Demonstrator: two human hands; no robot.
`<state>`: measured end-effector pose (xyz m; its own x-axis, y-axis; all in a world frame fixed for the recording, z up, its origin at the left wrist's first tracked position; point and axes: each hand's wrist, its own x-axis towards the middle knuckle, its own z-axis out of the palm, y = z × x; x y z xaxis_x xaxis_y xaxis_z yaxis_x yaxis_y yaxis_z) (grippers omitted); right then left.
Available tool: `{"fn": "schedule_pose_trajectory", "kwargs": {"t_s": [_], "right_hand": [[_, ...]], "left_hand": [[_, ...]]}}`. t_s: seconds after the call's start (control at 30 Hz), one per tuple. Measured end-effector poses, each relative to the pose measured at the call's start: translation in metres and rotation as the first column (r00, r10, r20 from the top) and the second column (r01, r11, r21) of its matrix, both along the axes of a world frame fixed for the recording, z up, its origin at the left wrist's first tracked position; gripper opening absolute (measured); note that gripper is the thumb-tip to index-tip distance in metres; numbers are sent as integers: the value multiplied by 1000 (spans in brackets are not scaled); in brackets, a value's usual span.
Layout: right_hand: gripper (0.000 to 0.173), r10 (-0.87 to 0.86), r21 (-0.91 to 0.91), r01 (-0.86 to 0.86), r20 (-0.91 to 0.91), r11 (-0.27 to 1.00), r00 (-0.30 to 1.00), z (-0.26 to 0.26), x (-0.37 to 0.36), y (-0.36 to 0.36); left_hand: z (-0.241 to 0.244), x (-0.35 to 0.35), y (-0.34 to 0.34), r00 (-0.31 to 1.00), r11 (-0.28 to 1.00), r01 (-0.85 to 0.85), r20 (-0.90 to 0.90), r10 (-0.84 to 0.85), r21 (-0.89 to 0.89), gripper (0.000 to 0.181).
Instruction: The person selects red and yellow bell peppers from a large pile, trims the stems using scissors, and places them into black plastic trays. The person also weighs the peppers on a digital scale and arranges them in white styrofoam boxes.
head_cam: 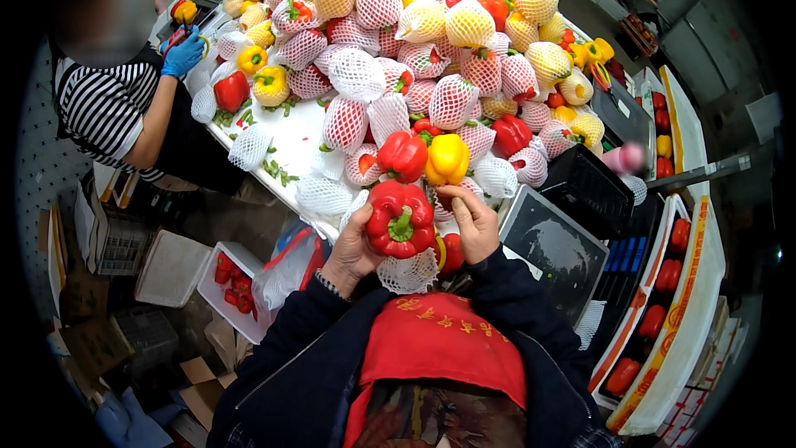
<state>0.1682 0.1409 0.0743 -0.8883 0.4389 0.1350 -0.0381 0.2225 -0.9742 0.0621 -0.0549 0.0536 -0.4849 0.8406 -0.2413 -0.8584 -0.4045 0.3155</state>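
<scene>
My left hand [354, 252] holds a red bell pepper [401, 221] by its left side, the green stem facing up towards me. To the right of this pepper is my right hand [471, 221], thumb and forefinger close together; whether something thin is between them I cannot tell. Beyond the hands lie another red pepper [403, 157] and a yellow bell pepper [447, 159]. Below the held pepper is a white foam net sleeve [408, 272], with a further red pepper [453, 254] beside it. Many peppers in pink-white and yellow foam nets are heaped on the white table [298, 121].
At the left a co-worker in a striped shirt holds scissors in a blue-gloved hand [181, 55]. A flat scale-like plate [553, 255] and a black plastic basket [587, 191] stand at my right, beside foam boxes of peppers [690, 311]. A white foam box [249, 320] with red peppers sits low left.
</scene>
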Motion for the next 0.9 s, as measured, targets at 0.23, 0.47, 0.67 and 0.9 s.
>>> {"fn": "schedule_pose_trajectory", "kwargs": {"t_s": [0.23, 0.47, 0.67, 0.9], "right_hand": [[38, 91, 310, -166, 242, 936, 966, -2, 7, -18], [28, 242, 545, -545, 530, 637, 812, -37, 11, -32], [18, 384, 159, -486, 427, 859, 819, -23, -13, -26], [57, 309, -773, -312, -158, 553, 938, 2, -88, -24]], "left_hand": [[-9, -5, -19, 995, 995, -97, -31, 97, 15, 64], [-14, -8, -53, 961, 959, -277, 8, 278, -62, 59], [-33, 2, -120, 852, 860, -509, 124, 508, -32, 57], [-89, 60, -192, 625, 672, -686, 247, 741, -278, 48]]}}
